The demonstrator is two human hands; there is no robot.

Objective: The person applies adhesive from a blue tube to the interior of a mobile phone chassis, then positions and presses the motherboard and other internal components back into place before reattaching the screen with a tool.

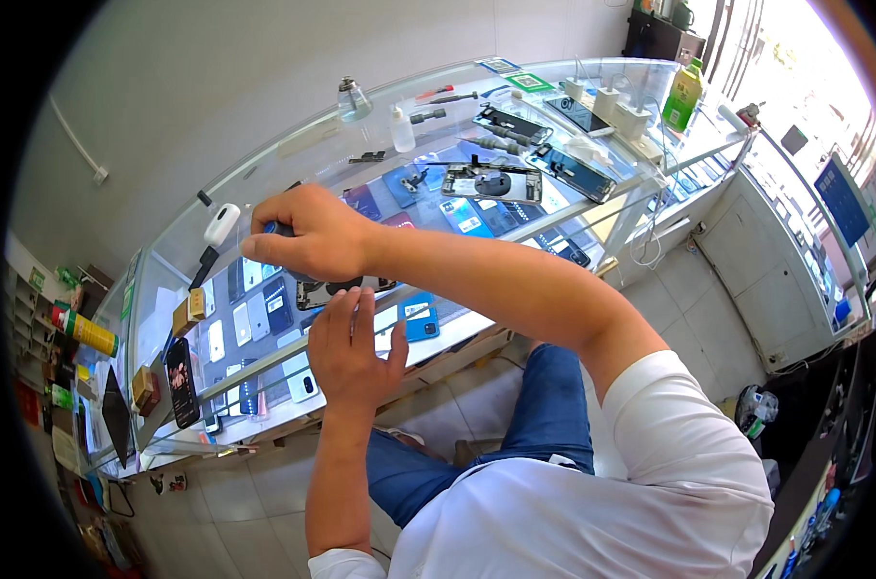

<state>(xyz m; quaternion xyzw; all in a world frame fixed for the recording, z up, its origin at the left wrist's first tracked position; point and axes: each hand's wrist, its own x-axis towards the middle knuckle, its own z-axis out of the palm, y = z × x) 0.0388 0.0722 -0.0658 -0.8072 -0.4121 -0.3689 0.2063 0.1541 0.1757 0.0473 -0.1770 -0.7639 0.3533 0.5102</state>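
One opened phone [313,295], its dark inside showing, lies on the glass counter [308,143] in front of the person, partly hidden by both hands. The left hand [354,352] is open, four fingers stretched forward and the thumb apart, its fingertips at the phone's near edge; whether they press on it cannot be told. The right hand [308,232] reaches across beyond the phone, its fingers curled tight around one blue object [279,229], mostly hidden in the fist. Just left of that fist lies one white case [222,224]. Farther along to the right is a second opened phone [493,183], with one black disc in its middle, and near it two dark phone panels [573,172]. Three bottles stand on the counter: one glass bottle [353,99], one white bottle [401,128] and, well to the right, one green bottle [682,95]. Close to the green one sit three white adapters [606,101]. Under the glass lie many display phones [257,317], too overlapped to count. At the left end, one black-screened phone [181,381] leans upright, and one yellow can [86,331] is farther left.
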